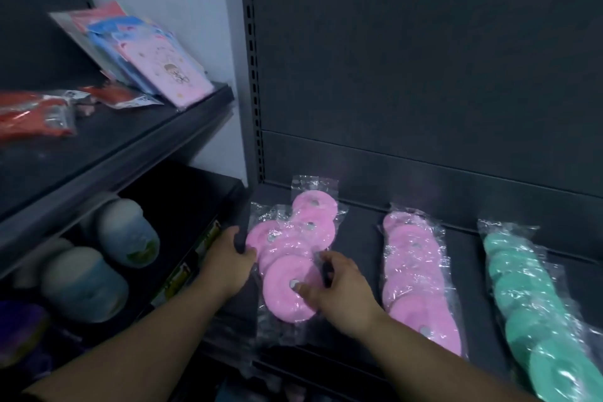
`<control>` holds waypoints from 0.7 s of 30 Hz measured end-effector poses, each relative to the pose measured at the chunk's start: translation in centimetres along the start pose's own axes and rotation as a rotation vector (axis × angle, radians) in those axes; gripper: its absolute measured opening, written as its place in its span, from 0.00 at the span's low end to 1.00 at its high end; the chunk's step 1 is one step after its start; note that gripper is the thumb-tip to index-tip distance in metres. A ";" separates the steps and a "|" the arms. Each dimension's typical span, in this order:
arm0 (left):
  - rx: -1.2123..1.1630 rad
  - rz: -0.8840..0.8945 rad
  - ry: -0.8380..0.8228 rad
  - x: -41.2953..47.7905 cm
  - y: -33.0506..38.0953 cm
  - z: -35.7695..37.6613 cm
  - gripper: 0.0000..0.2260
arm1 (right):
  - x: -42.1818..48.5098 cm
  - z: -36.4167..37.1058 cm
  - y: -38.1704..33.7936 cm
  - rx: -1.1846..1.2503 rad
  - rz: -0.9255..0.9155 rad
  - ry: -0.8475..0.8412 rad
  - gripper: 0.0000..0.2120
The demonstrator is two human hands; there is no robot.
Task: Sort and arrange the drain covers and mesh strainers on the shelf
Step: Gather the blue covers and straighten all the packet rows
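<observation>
Pink round drain covers in clear plastic bags lie in a loose pile (287, 258) at the left end of the dark shelf (359, 225). My left hand (228, 258) grips the left edge of that pile. My right hand (339, 290) holds the nearest pink cover by its right side, thumb near its metal centre. A neat row of bagged pink covers (414, 274) lies to the right. Further right lies a row of bagged green covers (528, 297).
An upper shelf at left holds pink and blue packets (156, 55) and red packaged items (36, 114). Below it stand grey-and-blue round containers (85, 284). A slotted upright post (254, 75) separates the two shelf bays.
</observation>
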State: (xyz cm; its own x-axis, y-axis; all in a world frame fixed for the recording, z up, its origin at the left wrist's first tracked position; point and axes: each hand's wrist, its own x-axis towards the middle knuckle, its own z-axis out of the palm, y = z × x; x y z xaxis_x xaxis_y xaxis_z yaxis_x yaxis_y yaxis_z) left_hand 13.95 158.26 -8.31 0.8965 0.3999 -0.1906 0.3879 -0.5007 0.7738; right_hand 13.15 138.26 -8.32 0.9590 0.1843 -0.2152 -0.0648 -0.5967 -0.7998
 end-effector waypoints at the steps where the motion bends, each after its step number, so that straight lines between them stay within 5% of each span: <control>1: -0.006 0.006 -0.022 0.7 -0.1 0.1 0.29 | 0.2 0.5 -0.2 0.005 0.008 0.017 0.37; 7: -0.032 0.009 -0.126 3.8 0.4 0.7 0.29 | 0.9 1.6 -0.7 -0.033 0.049 0.061 0.45; 16: -0.348 0.026 -0.233 4.3 0.2 0.0 0.01 | 1.4 1.7 0.9 0.232 0.114 0.077 0.45; 21: -0.523 -0.008 -0.302 3.1 0.2 -0.3 0.05 | 0.8 1.3 0.5 0.352 0.054 0.067 0.44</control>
State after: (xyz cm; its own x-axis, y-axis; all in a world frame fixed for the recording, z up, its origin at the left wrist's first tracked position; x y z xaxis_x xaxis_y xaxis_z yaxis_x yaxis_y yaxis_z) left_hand 16.71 159.64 -8.53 0.9449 0.1277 -0.3015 0.3069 -0.0245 0.9514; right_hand 13.55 139.18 -9.62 0.9667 0.1012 -0.2349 -0.1960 -0.2969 -0.9346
